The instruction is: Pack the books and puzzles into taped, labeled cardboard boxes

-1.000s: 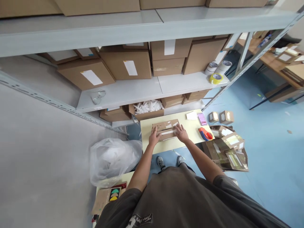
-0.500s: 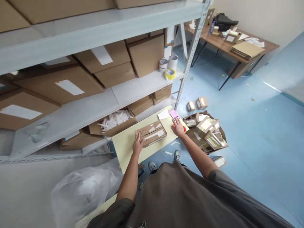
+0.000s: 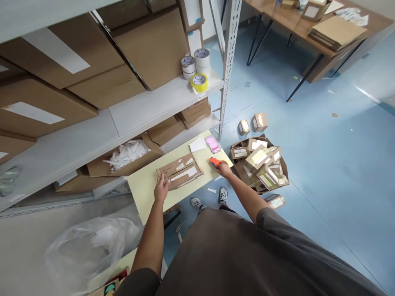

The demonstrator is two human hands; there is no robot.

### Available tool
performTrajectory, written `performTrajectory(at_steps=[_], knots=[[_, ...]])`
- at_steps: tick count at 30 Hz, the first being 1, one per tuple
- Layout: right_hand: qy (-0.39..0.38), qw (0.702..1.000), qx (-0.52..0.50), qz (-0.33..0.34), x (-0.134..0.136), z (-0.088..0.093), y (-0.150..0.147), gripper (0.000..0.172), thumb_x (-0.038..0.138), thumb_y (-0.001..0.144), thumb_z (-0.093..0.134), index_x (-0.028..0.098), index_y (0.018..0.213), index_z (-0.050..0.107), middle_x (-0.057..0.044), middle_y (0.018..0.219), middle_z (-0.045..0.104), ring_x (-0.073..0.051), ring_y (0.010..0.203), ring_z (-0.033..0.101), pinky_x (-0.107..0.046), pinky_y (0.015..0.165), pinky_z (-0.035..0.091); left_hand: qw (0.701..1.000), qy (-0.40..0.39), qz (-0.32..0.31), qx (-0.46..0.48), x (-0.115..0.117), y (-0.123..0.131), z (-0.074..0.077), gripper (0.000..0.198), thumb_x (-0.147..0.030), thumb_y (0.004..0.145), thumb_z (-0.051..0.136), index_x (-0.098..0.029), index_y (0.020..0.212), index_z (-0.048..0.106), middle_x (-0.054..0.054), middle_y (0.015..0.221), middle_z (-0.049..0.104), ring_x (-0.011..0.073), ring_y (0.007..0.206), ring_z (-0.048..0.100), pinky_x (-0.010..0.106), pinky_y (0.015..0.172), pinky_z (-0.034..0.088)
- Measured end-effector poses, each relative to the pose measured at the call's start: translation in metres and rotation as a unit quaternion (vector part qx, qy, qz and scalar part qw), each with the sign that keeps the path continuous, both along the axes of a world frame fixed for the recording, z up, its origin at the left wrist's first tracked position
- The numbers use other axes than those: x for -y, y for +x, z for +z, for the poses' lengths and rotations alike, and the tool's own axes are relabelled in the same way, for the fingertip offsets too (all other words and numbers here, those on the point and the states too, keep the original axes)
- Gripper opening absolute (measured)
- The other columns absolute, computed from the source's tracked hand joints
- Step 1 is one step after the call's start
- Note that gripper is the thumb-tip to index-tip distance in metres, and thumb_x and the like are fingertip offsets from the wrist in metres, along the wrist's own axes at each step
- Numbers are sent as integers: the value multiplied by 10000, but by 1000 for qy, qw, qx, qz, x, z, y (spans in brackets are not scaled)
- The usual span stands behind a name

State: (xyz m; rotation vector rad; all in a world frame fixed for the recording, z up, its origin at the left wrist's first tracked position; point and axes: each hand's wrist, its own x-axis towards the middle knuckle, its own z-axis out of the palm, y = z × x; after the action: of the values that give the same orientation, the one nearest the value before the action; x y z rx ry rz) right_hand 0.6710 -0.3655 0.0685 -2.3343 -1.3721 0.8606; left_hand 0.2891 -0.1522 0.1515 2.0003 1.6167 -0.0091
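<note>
Here, the box (image 3: 179,172) on the table (image 3: 142,190) is touched at its left end by the left hand (image 3: 161,189), fingers apart — the tape dispenser (image 3: 215,161) is gripped by the right hand (image 3: 224,169), beyond the box's right end.

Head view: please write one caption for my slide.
Left hand on a cardboard box, right hand gripping an orange tape dispenser.

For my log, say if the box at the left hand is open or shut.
The box looks shut: its top flaps lie flat and meet.

Orange tool (image 3: 214,160) — partly covered, details unclear.
</note>
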Motion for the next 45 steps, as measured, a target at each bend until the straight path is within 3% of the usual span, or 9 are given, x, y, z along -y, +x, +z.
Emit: performTrajectory(at_steps=[5, 9, 17, 21, 25, 35, 40, 42, 45], knots=[[-101, 993, -1, -63, -1, -19, -19, 397, 292, 992, 626, 177, 1371, 657, -180, 1191, 766, -317, 1101, 721, -406, 981, 530, 1000, 3, 10, -4, 8, 2, 3, 754, -548, 1042, 538, -263, 1723, 386, 100, 1727, 453, 308, 1630, 364, 462, 1247, 453], [-127, 989, -2, -82, -8, -8, -22, 454, 304, 1070, 477, 146, 1488, 556, -229, 1285, 731, -337, 1175, 713, -455, 1020, 511, 1000, 13, -3, 19, 14, 2, 3, 736, -519, 1074, 498, -256, 1743, 338, 80, 1766, 387, 276, 1646, 333, 399, 1255, 433], [107, 993, 46, -5, -41, 80, -40, 572, 436, 1034, 477, 122, 1512, 475, -264, 1380, 688, -385, 1050, 728, -480, 895, 569, 998, -28, -30, 45, 15, -4, 5, 692, -566, 1099, 431, -299, 1734, 361, 115, 1785, 335, 326, 1613, 395, 451, 1187, 491], [108, 990, 25, 92, -80, 131, -87, 559, 527, 1020, 555, 179, 1457, 543, -186, 1223, 764, -346, 1023, 733, -392, 845, 547, 993, -65, -86, 48, 7, -15, 7, 1106, -735, 882, 743, -308, 1768, 237, 184, 1806, 243, 396, 1608, 386, 470, 1184, 480], [53, 988, 11, 143, -114, 160, -125, 485, 640, 1000, 621, 210, 1220, 677, -119, 988, 785, -290, 885, 734, -312, 738, 479, 987, -76, -130, 50, 3, -23, 2, 1399, -659, 687, 954, -289, 1779, 162, 237, 1812, 160, 425, 1601, 390, 461, 1172, 486], [7, 976, -65, 206, -143, 162, -129, 448, 651, 951, 678, 204, 944, 713, -61, 872, 761, -239, 815, 705, -293, 722, 478, 984, -90, -103, 117, 9, -22, -2, 1350, -492, 689, 992, -302, 1771, 207, 215, 1806, 201, 448, 1588, 406, 513, 1169, 494], [-6, 970, -79, 230, -146, 159, -120, 424, 634, 934, 714, 211, 945, 726, -64, 908, 777, -250, 859, 729, -303, 743, 519, 990, -59, -63, 115, 17, -23, 10, 1324, -378, 605, 1037, -320, 1730, 341, 179, 1820, 169, 454, 1653, 252, 574, 1245, 403], [1, 969, -80, 233, -145, 157, -118, 428, 638, 932, 724, 214, 989, 741, -77, 953, 793, -262, 896, 745, -316, 775, 541, 992, -34, -14, 121, 18, -24, 17, 1126, -363, 639, 1013, -294, 1645, 511, 163, 1813, 221, 464, 1654, 242, 610, 1273, 348], [13, 966, -81, 245, -144, 152, -116, 474, 681, 934, 715, 225, 1059, 754, -85, 1006, 809, -273, 930, 757, -335, 813, 564, 970, -41, 75, 229, 17, -21, 28, 609, -473, 881, 813, -205, 1422, 734, 169, 1633, 563, 391, 1541, 488, 514, 1230, 434]])
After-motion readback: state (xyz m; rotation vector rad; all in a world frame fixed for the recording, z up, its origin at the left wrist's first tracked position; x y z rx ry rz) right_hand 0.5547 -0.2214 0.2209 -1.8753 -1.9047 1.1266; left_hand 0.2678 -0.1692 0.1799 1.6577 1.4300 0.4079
